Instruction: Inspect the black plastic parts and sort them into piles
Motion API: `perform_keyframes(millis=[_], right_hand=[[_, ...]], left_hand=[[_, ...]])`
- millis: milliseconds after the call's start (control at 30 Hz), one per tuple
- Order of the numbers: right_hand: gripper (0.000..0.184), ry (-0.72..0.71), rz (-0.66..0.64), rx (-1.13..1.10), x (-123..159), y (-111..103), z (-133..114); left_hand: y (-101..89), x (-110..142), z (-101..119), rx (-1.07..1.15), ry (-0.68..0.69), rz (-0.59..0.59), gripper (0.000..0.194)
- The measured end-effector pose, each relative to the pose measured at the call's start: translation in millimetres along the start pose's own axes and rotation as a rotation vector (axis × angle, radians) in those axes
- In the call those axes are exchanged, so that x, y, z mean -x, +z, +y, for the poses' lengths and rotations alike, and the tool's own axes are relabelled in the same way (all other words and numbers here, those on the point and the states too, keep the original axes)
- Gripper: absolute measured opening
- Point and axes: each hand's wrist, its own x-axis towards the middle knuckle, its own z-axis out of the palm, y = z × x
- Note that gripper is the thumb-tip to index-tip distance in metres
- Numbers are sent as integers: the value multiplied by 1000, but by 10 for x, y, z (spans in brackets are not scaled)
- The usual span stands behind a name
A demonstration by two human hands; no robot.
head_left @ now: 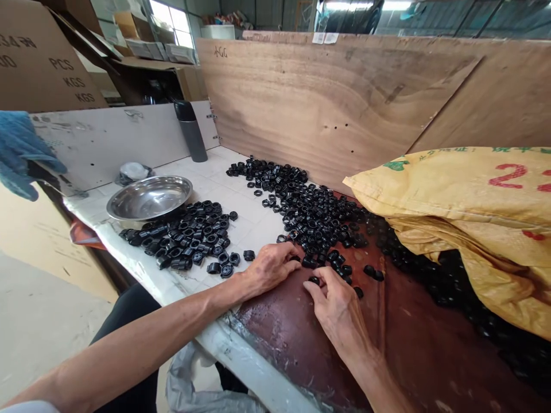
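Note:
My right hand (338, 298) pinches a small black plastic nut (314, 280) between thumb and fingertips, just above the reddish-brown surface (279, 321). Close by on the left, my left hand (271, 267) is closed at the fingertips around another black nut (295, 259), partly hidden by its fingers. Beyond both hands spreads a large heap of black nuts (318, 218), ring-shaped with faceted outsides. A second pile of them (189, 235) lies on the white tabletop to the left of my left hand, with a few loose ones at its near side.
A shallow steel bowl (150, 198) stands behind the left pile. Near the corner is a dark grey flask (190, 132). Wooden boards (327, 97) wall off the back. A yellow woven sack (456, 189) rests among more black parts on the right. A blue cloth (21, 149) hangs at left.

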Motion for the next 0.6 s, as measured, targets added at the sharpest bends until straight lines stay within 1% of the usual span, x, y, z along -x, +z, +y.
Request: perform_keyframes(millis=[67, 100, 167, 300, 367, 433, 500, 600], right_hand=[[20, 91, 0, -181, 7, -19, -56], [24, 133, -1, -258, 6, -33, -86], [28, 194, 1, -353, -1, -63, -143], [33, 244, -6, -455, -21, -95, -222], [32, 233, 11, -491, -21, -98, -245], [30, 209, 57, -497, -16, -109, -271], [31, 216, 84, -512, -13, -139, -315], [30, 253, 92, -555, -25, -210, -403]], left_hand=[[-42, 46, 62, 289, -200, -26, 14], [-59, 61, 95, 422, -269, -51, 17], [-83, 73, 146, 628, -323, -83, 22], [-110, 82, 169, 858, -294, -126, 32], [-116, 95, 161, 908, -278, -168, 37], [-117, 108, 156, 919, -259, -194, 40], [-114, 115, 160, 919, -241, -185, 40], [-102, 122, 171, 882, -206, -105, 38]])
